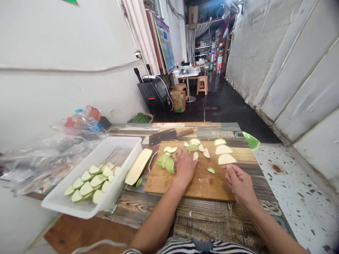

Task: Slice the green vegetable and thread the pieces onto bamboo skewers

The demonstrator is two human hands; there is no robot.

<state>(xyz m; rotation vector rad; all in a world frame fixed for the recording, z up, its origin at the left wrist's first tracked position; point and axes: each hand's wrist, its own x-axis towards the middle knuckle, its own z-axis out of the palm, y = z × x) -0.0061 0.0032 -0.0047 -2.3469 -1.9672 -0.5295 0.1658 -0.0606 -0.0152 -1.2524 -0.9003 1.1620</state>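
A wooden cutting board [201, 183] lies on the table in front of me. My left hand [185, 166] rests on it with its fingers curled, right beside a stack of pale green squash slices [166, 163]; its fingertips reach loose slices [192, 147] and I cannot see what they grip. My right hand [239, 181] is closed in a pinch at the board's right side. From its fingertips a row of three slices [224, 151] runs away from me, apparently threaded on a thin skewer.
A white tray [119, 183] with skewered slices stands left of the board, and a halved squash [138, 165] lies between them. A cleaver [165, 137] lies behind the board. A green bowl [251, 141] sits at the table's right edge. Plastic bags [53, 151] are piled at left.
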